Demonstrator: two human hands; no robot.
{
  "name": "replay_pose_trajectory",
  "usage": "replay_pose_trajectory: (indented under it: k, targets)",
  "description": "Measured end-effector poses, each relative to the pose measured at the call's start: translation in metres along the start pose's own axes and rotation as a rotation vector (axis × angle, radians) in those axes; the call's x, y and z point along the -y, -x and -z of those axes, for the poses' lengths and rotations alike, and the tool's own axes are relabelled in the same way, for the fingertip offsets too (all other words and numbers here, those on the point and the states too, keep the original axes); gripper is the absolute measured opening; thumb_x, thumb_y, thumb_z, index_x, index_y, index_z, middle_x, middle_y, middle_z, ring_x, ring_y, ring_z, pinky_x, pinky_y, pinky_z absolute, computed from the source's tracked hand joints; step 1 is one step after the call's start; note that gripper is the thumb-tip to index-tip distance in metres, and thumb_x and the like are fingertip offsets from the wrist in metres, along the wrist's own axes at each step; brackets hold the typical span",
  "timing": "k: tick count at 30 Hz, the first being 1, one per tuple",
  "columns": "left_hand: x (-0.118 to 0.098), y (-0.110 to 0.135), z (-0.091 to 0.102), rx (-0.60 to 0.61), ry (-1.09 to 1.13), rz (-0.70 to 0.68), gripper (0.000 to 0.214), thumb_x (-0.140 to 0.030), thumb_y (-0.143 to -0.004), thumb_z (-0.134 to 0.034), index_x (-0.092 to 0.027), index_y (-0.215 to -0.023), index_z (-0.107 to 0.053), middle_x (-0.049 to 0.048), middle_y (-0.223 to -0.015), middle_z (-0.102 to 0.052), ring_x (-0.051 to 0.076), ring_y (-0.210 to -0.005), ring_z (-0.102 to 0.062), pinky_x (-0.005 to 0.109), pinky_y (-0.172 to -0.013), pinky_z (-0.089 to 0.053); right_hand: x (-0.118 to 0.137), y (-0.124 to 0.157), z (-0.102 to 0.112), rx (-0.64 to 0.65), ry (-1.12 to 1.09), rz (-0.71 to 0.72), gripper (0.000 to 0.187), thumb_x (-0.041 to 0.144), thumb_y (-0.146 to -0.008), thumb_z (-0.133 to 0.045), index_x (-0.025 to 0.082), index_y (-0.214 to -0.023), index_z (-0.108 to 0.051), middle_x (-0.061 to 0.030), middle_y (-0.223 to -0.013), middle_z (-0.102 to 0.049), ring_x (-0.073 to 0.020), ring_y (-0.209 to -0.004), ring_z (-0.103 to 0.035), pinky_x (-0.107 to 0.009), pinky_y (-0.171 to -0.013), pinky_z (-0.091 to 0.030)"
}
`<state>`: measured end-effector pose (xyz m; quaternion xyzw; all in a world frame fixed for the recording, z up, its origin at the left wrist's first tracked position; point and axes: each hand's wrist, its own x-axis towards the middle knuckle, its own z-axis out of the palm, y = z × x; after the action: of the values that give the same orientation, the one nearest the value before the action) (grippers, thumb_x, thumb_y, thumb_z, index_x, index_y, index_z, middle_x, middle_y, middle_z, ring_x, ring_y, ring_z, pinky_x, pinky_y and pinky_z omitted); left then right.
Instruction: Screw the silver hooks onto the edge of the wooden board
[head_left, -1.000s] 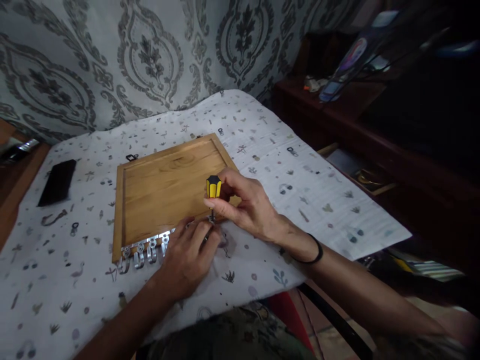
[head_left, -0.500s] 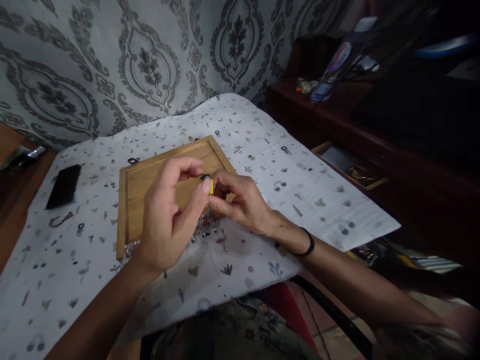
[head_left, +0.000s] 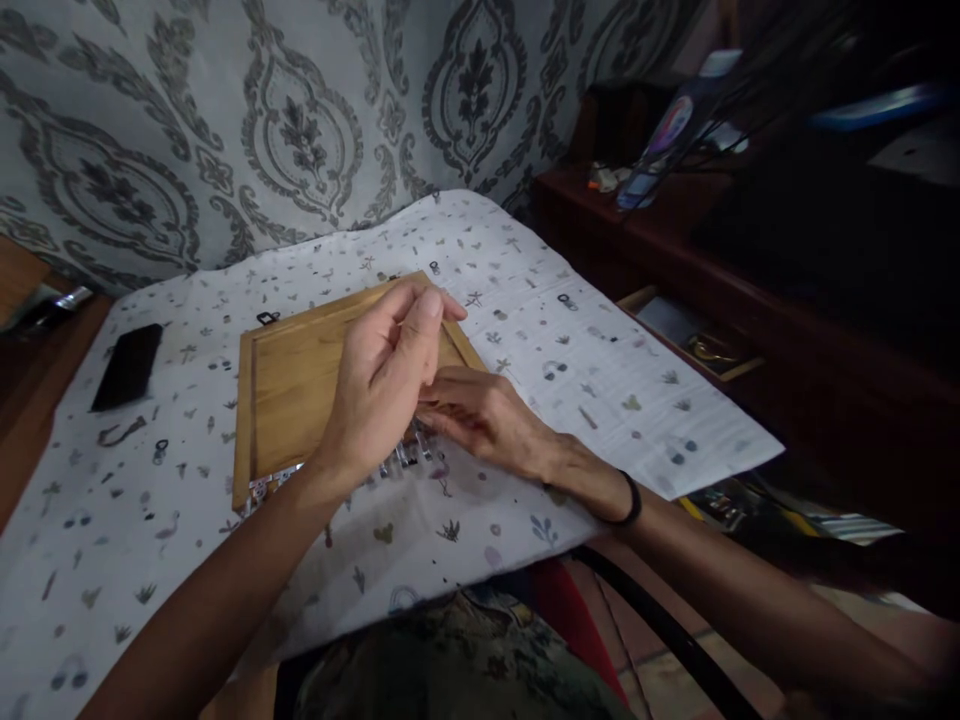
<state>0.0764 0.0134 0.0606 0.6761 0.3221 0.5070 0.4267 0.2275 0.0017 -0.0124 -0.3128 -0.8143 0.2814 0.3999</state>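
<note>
My left hand (head_left: 386, 375) hovers above a framed wooden board (head_left: 296, 390), fingers loosely curved and reaching past the upright thumb. Nothing shows in its grasp. Close against its lower right side is my right hand (head_left: 487, 415), with fingers bent and pressed together. Its fingertips are hidden behind my left hand, so whatever they hold cannot be made out. Small shiny metal clips (head_left: 409, 455) line the board's near edge, partly covered by my hands and left forearm. A dark hook or loop (head_left: 268, 318) sticks out at the board's far edge.
A printed white cloth (head_left: 480, 530) covers the table. To the left lie a black flat object (head_left: 129, 367) and a curved strip (head_left: 121, 432). On the right, a dark red desk holds a bottle (head_left: 667, 140), above an open drawer (head_left: 690, 335). A patterned wall stands behind.
My left hand has moved right and turned, its thumb now pointing up. The small yellow-and-black piece between my hands is now out of sight. My right hand has shifted slightly down.
</note>
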Motion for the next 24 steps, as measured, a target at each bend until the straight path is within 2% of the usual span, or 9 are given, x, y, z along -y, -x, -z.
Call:
replay_pose_trajectory:
  k: [4,9,14,19,24]
  targets:
    - [0.002,-0.001,-0.001,-0.001,0.058,0.016,0.036,-0.055,-0.102,-0.058,-0.023,-0.086,-0.06,-0.0086,-0.054,-0.022,0.009,-0.044,-0.022,0.026,-0.041,-0.021,-0.015,0.014,-0.006,0.057,0.273,0.132,0.02,0.023,-0.105,-0.056,0.015,-0.109,-0.074,-0.0148,-0.109,-0.075,-0.0274,-0.105,-0.069,-0.046,-0.093,-0.058]
    - [0.004,-0.004,0.0,-0.026,0.046,0.006,0.039,-0.058,-0.1,-0.059,-0.023,-0.082,-0.059,-0.0084,-0.054,-0.024,0.008,-0.042,-0.022,0.026,-0.038,-0.018,-0.021,0.019,-0.015,0.125,0.383,0.158,0.021,0.019,-0.103,-0.058,0.011,-0.116,-0.072,-0.016,-0.108,-0.074,-0.0287,-0.099,-0.065,-0.049,-0.09,-0.059]
    - [0.006,-0.006,-0.001,-0.03,0.035,-0.004,0.044,-0.062,-0.098,-0.06,-0.023,-0.079,-0.059,-0.0083,-0.052,-0.023,0.008,-0.041,-0.023,0.027,-0.038,-0.02,-0.021,0.019,-0.015,0.117,0.407,0.178,0.025,0.022,-0.106,-0.052,0.01,-0.118,-0.072,-0.015,-0.107,-0.074,-0.0283,-0.097,-0.064,-0.048,-0.088,-0.059]
    - [0.006,-0.007,-0.002,-0.03,0.115,-0.01,0.042,-0.059,-0.097,-0.064,-0.022,-0.077,-0.063,-0.0075,-0.052,-0.026,0.007,-0.041,-0.023,0.028,-0.039,-0.018,-0.023,0.02,-0.016,0.11,0.378,0.146,0.029,0.026,-0.109,-0.049,0.014,-0.116,-0.074,-0.0141,-0.109,-0.074,-0.0273,-0.099,-0.064,-0.048,-0.088,-0.059]
    - [0.006,-0.007,-0.004,-0.03,0.154,-0.003,0.04,-0.055,-0.096,-0.068,-0.022,-0.076,-0.064,-0.007,-0.052,-0.03,0.007,-0.043,-0.025,0.028,-0.04,-0.021,-0.026,0.019,-0.018,0.072,0.339,0.139,0.027,0.028,-0.108,-0.052,0.015,-0.109,-0.076,-0.013,-0.105,-0.074,-0.0276,-0.097,-0.063,-0.047,-0.086,-0.058]
